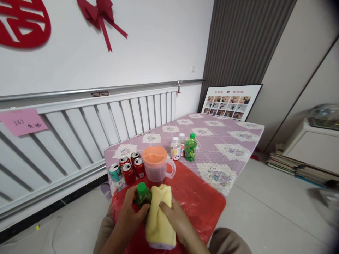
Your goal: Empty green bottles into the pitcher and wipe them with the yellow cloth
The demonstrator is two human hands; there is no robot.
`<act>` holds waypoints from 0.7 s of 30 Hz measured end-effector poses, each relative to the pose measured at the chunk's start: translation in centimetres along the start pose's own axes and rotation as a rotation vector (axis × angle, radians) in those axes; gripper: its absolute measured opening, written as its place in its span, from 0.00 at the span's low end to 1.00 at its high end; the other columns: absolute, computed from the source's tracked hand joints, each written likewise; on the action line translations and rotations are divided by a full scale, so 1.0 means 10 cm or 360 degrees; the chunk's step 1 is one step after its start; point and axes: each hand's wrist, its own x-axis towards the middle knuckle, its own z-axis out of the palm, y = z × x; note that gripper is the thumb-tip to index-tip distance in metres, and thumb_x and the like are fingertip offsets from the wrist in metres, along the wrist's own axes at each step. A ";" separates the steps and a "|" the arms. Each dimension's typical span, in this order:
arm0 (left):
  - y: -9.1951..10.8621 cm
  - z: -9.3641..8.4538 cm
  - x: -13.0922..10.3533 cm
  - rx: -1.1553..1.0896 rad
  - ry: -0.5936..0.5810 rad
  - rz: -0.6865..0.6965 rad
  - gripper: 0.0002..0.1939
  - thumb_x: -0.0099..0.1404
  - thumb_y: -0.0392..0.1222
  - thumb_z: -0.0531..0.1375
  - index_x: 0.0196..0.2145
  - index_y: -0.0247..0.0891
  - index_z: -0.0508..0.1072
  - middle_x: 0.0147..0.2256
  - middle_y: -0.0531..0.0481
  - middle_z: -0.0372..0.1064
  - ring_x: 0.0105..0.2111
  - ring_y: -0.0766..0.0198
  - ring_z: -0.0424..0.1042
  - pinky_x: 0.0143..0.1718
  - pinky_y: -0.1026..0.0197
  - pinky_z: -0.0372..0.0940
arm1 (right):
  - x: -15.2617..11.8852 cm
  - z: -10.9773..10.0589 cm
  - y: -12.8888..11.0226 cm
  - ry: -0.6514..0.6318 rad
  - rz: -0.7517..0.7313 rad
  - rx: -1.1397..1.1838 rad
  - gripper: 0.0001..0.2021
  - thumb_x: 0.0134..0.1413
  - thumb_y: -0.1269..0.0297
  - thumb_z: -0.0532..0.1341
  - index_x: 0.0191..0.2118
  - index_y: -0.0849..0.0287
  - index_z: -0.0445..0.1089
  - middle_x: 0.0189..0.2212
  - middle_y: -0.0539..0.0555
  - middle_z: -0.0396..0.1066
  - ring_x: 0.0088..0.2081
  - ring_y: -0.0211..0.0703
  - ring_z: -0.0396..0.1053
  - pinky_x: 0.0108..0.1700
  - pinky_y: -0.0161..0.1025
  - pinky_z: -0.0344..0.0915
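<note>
My left hand is wrapped round a green bottle with a green cap, upright over the red sheet. Just to its right, my right hand grips a folded yellow cloth, its thumb across the front. The cloth's top edge is beside the bottle. Behind both hands stands a clear pitcher with an orange lid and a handle on its right. Several drink cans, red, black and teal, stand left of the pitcher, among them a teal can and a red can.
Two white-capped bottles and another green bottle stand behind the red sheet on the patterned tablecloth. A white radiator runs along the wall at the left. A photo board leans behind the table's far end.
</note>
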 end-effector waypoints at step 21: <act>0.00 -0.15 0.10 0.0032 -0.0211 0.0040 0.25 0.54 0.36 0.61 0.51 0.40 0.63 0.48 0.44 0.66 0.49 0.52 0.67 0.53 0.49 0.63 | 0.01 0.07 -0.22 -0.0008 0.0040 0.0411 0.33 0.49 0.54 0.64 0.59 0.52 0.52 0.47 0.58 0.73 0.39 0.52 0.75 0.41 0.48 0.71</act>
